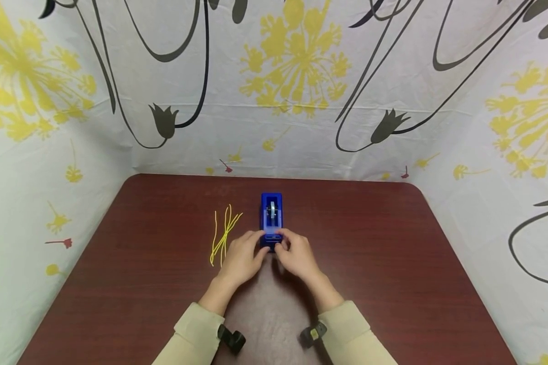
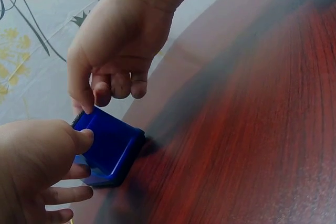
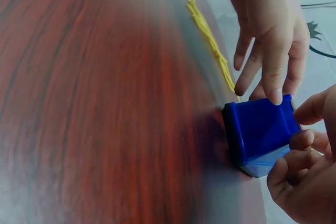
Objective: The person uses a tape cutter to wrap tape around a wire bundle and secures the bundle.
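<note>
A blue tape dispenser (image 1: 266, 209) with a roll of tape (image 1: 272, 213) in it stands on the table, its front end towards me. My left hand (image 1: 241, 257) holds the front left corner; in the left wrist view its thumb (image 2: 84, 141) lies on the blue front face and the other fingers stretch along the side. At the front right corner, by the serrated cutting edge, my right hand (image 1: 300, 255) grips with index finger and thumb, the other fingers curled in. Whether a strip of tape lies between these fingertips is too small to tell.
Yellow strings (image 1: 226, 230) lie in a loose bundle left of the dispenser, close to my left hand. The dark red-brown table (image 1: 370, 243) has rounded far corners. Patterned white cloth (image 1: 274, 137) hangs behind it and on both sides.
</note>
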Demonstrator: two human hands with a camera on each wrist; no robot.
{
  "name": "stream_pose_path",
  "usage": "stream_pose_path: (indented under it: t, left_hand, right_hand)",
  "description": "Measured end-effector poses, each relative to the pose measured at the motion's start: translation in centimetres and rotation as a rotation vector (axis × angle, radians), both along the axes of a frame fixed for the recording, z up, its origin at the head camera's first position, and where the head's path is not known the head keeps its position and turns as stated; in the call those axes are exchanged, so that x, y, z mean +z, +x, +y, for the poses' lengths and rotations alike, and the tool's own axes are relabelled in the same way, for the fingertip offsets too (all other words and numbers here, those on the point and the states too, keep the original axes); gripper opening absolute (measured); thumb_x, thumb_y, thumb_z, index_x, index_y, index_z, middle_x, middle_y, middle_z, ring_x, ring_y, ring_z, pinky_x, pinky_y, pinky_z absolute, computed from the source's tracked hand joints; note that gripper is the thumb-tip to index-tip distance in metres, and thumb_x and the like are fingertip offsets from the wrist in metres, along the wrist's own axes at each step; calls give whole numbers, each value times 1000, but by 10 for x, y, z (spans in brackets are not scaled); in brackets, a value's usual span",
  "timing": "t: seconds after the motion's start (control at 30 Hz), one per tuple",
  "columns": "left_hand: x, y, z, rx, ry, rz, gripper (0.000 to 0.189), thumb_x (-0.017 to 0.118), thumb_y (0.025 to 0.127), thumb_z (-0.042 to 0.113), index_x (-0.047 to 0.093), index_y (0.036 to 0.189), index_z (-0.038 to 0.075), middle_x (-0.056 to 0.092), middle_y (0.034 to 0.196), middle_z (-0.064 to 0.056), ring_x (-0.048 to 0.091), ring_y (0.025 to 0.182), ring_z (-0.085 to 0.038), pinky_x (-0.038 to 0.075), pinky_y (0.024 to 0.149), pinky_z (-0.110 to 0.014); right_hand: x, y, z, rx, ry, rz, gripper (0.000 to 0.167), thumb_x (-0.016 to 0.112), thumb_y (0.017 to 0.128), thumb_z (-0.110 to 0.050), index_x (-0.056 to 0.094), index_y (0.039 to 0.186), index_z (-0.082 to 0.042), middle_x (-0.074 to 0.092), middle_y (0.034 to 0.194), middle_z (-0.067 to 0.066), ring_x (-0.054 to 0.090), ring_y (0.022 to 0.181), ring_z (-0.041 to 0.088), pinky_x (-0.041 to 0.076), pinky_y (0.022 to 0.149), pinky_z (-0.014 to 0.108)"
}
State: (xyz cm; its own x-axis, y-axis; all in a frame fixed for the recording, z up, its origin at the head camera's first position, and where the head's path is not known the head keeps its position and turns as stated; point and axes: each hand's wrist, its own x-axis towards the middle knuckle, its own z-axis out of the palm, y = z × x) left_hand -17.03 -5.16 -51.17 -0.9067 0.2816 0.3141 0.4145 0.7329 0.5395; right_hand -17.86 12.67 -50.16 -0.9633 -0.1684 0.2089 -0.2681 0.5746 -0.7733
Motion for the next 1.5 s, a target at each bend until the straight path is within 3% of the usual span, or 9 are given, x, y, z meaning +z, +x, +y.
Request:
stream_pose_path:
  t: [0.23,0.47,0.57,0.73,0.9,1.07,1.2,1.37,1.5]
  left_hand:
    - [-2,-2,0,12,-4,-14,40,71,97,24,66,133,7,69,112,-10,69,96,-30,55,84,-44]
    - [-5,-1,-2,4,-17,-47,43,70,98,25,63,138,10,68,114,-10,68,94,-30,54,82,-45]
    - [-5,-1,-2,3,-21,-58,45,69,98,25,61,140,11,66,116,-10,67,93,-31,54,82,-46]
    - [-4,-1,-2,-1,-19,-62,46,69,98,25,60,141,12,66,118,-11,67,95,-32,54,83,-47]
    - [-5,0,-2,-1,-14,-63,46,70,97,25,60,140,11,66,118,-11,67,97,-32,54,86,-47]
    - [-5,-1,-2,7,-15,-54,44,68,98,27,62,139,10,66,117,-11,67,99,-32,53,87,-48]
    - [-5,-1,-2,12,-12,-67,44,67,99,28,62,139,11,66,118,-11,67,101,-32,52,89,-50]
    - [-5,-1,-2,9,-10,-87,45,67,99,29,61,141,12,66,120,-10,67,103,-31,52,91,-49]
    - [-5,-1,-2,-3,-8,-83,46,68,99,28,60,141,12,66,120,-10,67,102,-31,52,90,-49]
  right_hand:
    - [8,0,-1,-13,-349,-289,35,60,87,5,68,121,4,51,68,-1,44,54,9,38,53,23]
    - [6,-2,1,-8,-645,-516,40,58,89,6,61,129,7,43,64,-4,36,50,8,40,55,26]
    - [9,-2,2,0,-760,-573,41,58,92,5,58,133,5,43,67,-6,34,51,7,41,59,25]
    - [15,-2,1,-12,-829,-583,36,59,96,-3,58,131,5,43,66,-7,36,54,8,42,59,24]
    - [14,-3,-2,-111,-825,-593,29,64,99,-13,66,119,8,40,61,-9,35,52,7,42,57,22]
    - [11,-6,-6,-208,-806,-572,18,70,97,-16,71,96,2,39,56,-9,34,48,5,41,55,23]
    - [10,-7,-8,-258,-738,-505,20,69,97,-17,72,94,2,41,55,-8,37,48,5,41,53,23]
    - [7,-8,-8,-296,-428,-338,24,67,98,-22,77,102,0,53,66,-3,47,58,9,41,54,23]
    - [8,-11,-8,-278,-154,-271,26,68,97,-29,80,101,-6,67,73,0,55,65,12,46,61,26]
